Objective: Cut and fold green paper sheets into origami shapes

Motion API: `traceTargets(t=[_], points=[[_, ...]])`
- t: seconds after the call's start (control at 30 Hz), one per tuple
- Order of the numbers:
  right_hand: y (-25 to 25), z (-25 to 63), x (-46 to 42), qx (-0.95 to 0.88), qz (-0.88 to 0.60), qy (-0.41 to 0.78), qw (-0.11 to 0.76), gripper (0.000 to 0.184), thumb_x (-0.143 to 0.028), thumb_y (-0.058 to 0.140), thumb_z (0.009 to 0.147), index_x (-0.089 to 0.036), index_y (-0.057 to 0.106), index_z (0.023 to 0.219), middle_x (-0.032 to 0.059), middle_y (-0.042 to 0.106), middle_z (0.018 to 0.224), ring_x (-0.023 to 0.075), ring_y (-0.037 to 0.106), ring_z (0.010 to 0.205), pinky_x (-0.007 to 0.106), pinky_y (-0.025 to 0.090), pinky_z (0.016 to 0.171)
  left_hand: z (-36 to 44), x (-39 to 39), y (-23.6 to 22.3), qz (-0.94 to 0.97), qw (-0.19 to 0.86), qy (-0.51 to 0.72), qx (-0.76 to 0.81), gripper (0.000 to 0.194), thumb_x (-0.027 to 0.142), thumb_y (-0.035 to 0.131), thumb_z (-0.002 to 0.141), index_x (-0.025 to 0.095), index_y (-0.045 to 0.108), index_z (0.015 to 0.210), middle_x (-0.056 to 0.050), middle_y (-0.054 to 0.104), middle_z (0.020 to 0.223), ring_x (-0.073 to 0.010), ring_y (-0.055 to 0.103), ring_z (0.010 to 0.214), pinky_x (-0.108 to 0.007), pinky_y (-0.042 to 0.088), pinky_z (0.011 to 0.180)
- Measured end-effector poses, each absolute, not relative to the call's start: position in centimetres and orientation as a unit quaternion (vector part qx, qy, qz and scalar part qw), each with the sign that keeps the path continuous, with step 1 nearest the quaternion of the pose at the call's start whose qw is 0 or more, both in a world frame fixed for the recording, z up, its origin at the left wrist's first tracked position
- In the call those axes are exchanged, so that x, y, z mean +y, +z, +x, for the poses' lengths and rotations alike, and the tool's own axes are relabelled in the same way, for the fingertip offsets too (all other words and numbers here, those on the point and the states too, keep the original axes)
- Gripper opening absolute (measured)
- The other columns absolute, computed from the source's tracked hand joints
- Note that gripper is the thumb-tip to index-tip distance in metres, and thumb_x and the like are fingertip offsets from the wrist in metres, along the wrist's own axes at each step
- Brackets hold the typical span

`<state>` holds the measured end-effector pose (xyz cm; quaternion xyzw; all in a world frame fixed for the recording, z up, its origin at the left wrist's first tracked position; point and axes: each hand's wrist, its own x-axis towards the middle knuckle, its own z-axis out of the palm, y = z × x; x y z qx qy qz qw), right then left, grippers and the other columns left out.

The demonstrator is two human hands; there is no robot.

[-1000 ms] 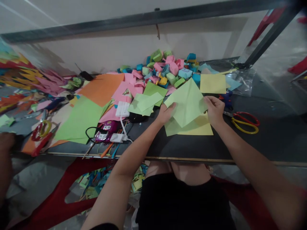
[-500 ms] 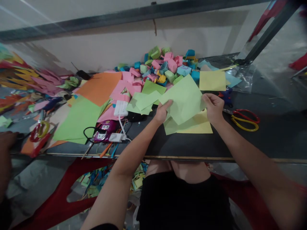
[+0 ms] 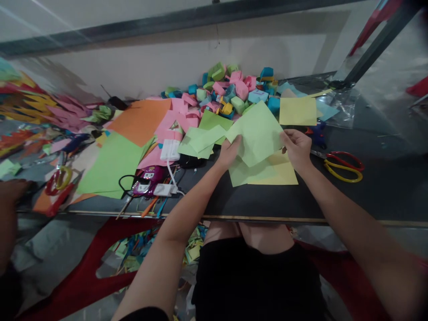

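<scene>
A light green sheet of paper [image 3: 257, 133] is held up between my two hands, turned so a corner points down. My left hand [image 3: 230, 149] pinches its left edge, and my right hand [image 3: 297, 146] pinches its right corner. Beneath it on the table lie another light green sheet [image 3: 240, 174] and a yellow sheet [image 3: 286, 171], partly covered. Cut light green pieces [image 3: 200, 141] lie left of my left hand. To the right of my right hand rest scissors [image 3: 344, 166] with one red and one yellow handle loop.
Small folded paper shapes [image 3: 234, 89] are heaped at the back. Orange paper [image 3: 143, 118], green paper [image 3: 110, 165] and a purple power strip [image 3: 149, 180] with a white charger lie left. Another person's hand [image 3: 15, 189] shows at the far left, near more scissors [image 3: 58, 178].
The held green sheet has tilted a little, its lower corner now slightly higher. Both hands keep their pinch on it, and the view has shifted slightly.
</scene>
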<state>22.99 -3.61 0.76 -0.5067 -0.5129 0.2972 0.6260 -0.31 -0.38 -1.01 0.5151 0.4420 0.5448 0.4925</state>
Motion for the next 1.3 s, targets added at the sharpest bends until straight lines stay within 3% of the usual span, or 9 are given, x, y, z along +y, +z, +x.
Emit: traceTargets(t=[0.17, 0.37, 0.57, 0.7, 0.8, 0.9, 1.03, 1.2, 1.3], points=[[0.8, 23.4, -3.3, -0.534, -0.524, 0.365, 0.554, 0.050, -0.066, 0.089, 0.063, -0.019, 0.074, 0.074, -0.0011, 0.062, 0.055, 0.0092, 0.047, 0.040, 0.026, 0.037, 0.035, -0.3, 0.1, -1.3, 0.493, 0.527, 0.530, 0.446, 0.033, 0.043, 0.075, 0.086, 0.017, 0.073, 0.106, -0.013, 0.076, 0.120, -0.0329, 0.068, 0.121, -0.047, 0.054, 0.107], [0.9, 23.7, -3.5, -0.536, -0.542, 0.317, 0.564, 0.034, -0.051, 0.085, 0.074, -0.020, 0.073, 0.077, 0.0003, 0.063, 0.060, 0.0128, 0.055, 0.050, 0.030, 0.048, 0.047, -0.3, 0.4, -1.6, 0.468, 0.540, 0.515, 0.474, 0.035, 0.046, 0.085, 0.076, 0.015, 0.072, 0.087, -0.006, 0.073, 0.078, -0.0221, 0.070, 0.074, -0.035, 0.059, 0.067], [0.7, 23.9, -3.3, -0.554, -0.524, 0.366, 0.533, 0.045, -0.064, 0.084, 0.069, -0.022, 0.073, 0.080, -0.0013, 0.062, 0.058, 0.0119, 0.050, 0.045, 0.029, 0.041, 0.041, -0.7, 0.9, -1.3, 0.464, 0.553, 0.546, 0.425, 0.041, 0.048, 0.090, 0.069, 0.016, 0.072, 0.089, -0.007, 0.077, 0.086, -0.0205, 0.071, 0.074, -0.035, 0.059, 0.070], [-0.2, 23.8, -2.7, -0.527, -0.508, 0.480, 0.484, 0.053, -0.070, 0.086, 0.057, -0.022, 0.070, 0.073, 0.0037, 0.070, 0.068, 0.0199, 0.063, 0.058, 0.034, 0.052, 0.049, -0.7, 0.6, -0.9, 0.450, 0.550, 0.558, 0.429, 0.046, 0.046, 0.094, 0.063, 0.016, 0.072, 0.091, -0.008, 0.079, 0.091, -0.0224, 0.074, 0.080, -0.036, 0.061, 0.075], [-0.8, 24.0, -2.3, -0.498, -0.492, 0.517, 0.492, 0.055, -0.074, 0.075, 0.067, -0.022, 0.072, 0.084, 0.0083, 0.075, 0.079, 0.0250, 0.070, 0.069, 0.036, 0.055, 0.051, -0.7, 0.4, -0.8, 0.439, 0.548, 0.554, 0.447, 0.046, 0.044, 0.095, 0.060, 0.016, 0.072, 0.087, -0.007, 0.077, 0.084, -0.0195, 0.071, 0.071, -0.035, 0.061, 0.071], [-1.0, 24.3, -2.2, -0.549, -0.496, 0.416, 0.529, 0.060, -0.068, 0.069, 0.077, -0.024, 0.068, 0.119, 0.0098, 0.078, 0.103, 0.0243, 0.073, 0.081, 0.034, 0.057, 0.055, -0.8, 0.6, -0.9, 0.435, 0.561, 0.556, 0.432, 0.042, 0.043, 0.094, 0.062, 0.016, 0.070, 0.084, -0.005, 0.075, 0.080, -0.0187, 0.071, 0.070, -0.034, 0.062, 0.073], [-1.2, 24.1, -2.7, -0.673, -0.499, 0.223, 0.498, 0.090, -0.064, 0.076, 0.077, -0.029, 0.043, 0.152, 0.0147, 0.067, 0.139, 0.0297, 0.072, 0.102, 0.041, 0.063, 0.068, -1.0, 1.2, -1.1, 0.443, 0.563, 0.541, 0.441, 0.030, 0.046, 0.079, 0.080, 0.018, 0.068, 0.076, -0.004, 0.072, 0.076, -0.0243, 0.074, 0.088, -0.039, 0.061, 0.086], [-1.8, 23.2, -3.3, -0.741, -0.462, 0.087, 0.479, 0.108, -0.063, 0.081, 0.074, -0.029, 0.027, 0.161, 0.0200, 0.043, 0.162, 0.0412, 0.059, 0.133, 0.056, 0.058, 0.096, -0.8, 0.6, -0.5, 0.560, 0.430, 0.519, 0.483, 0.020, 0.034, 0.082, 0.076, 0.020, 0.072, 0.086, -0.007, 0.074, 0.088, -0.0313, 0.070, 0.105, -0.049, 0.051, 0.106], [-1.9, 23.0, -3.6, -0.771, -0.434, 0.031, 0.466, 0.110, -0.069, 0.083, 0.069, -0.029, 0.034, 0.159, 0.0174, 0.042, 0.164, 0.0437, 0.047, 0.145, 0.061, 0.047, 0.111, -0.5, 0.1, -0.3, 0.604, 0.348, 0.511, 0.503, 0.017, 0.032, 0.079, 0.079, 0.021, 0.071, 0.089, -0.010, 0.074, 0.092, -0.0338, 0.068, 0.109, -0.049, 0.048, 0.109]])
